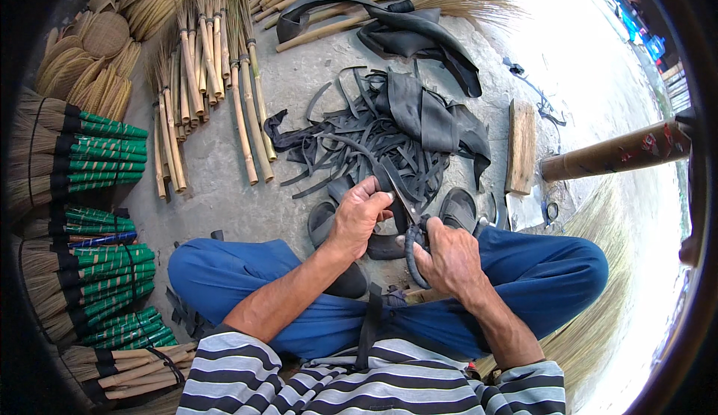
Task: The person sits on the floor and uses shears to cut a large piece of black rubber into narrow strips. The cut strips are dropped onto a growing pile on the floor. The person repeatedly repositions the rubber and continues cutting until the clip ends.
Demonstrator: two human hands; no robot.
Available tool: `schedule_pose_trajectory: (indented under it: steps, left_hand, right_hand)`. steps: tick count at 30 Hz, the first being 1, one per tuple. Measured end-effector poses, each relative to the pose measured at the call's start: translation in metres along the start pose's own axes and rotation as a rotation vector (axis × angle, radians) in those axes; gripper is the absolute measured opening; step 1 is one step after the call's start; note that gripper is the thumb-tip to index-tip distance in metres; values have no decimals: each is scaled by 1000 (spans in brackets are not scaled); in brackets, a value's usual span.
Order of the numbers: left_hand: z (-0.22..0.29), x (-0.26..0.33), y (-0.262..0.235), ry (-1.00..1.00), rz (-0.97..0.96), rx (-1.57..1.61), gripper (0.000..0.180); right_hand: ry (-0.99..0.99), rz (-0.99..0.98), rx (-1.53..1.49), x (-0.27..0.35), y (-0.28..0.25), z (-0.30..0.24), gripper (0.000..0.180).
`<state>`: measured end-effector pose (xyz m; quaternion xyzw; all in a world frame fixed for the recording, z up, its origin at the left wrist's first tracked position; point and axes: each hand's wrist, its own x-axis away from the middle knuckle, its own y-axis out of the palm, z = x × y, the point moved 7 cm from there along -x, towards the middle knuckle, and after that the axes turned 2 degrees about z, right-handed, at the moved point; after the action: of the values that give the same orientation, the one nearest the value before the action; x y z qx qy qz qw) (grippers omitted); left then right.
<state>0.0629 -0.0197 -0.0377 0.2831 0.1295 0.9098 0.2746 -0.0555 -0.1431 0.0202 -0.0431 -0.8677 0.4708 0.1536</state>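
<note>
My right hand (pixel 452 258) is wrapped round the dark handles of a pair of scissors (pixel 404 204), whose blades point up and to the left. Close to the blades, my left hand (pixel 357 217) pinches a black rubber strip (pixel 360 148); part of the strip is hidden by the fingers and blades. Just beyond both hands lies a tangled heap of cut black rubber strips (pixel 351 127), with a wider folded rubber sheet (pixel 422 116) on its right side. My legs in blue trousers are bent on either side, and dark sandals (pixel 458 209) show near the hands.
A wooden block (pixel 521 145) and a bamboo pole (pixel 617 153) are at the right. Bamboo-handled brooms (pixel 243 116) lie at the upper left. Bundled brooms with green-wrapped handles (pixel 108 153) line the left side. A long rubber piece (pixel 449 48) rests at the far side, by more brooms.
</note>
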Motion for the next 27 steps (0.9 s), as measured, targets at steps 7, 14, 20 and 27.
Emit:
schedule_pose_trajectory:
  steps: [7, 14, 20, 27]
  left_hand:
    - [0, -5, -9, -56, 64, 165, 10]
    - [-3, 6, 5, 13, 9, -17, 12]
    - [2, 7, 5, 27, 7, -41, 14]
    - [0, 6, 2, -24, 16, -6, 13]
  right_hand:
    - [-11, -24, -24, 2, 0, -1, 38]
    - [-82, 158, 67, 0, -8, -4, 43]
    - [-50, 124, 32, -1, -6, -3, 49]
    - [11, -6, -12, 2, 1, -1, 46]
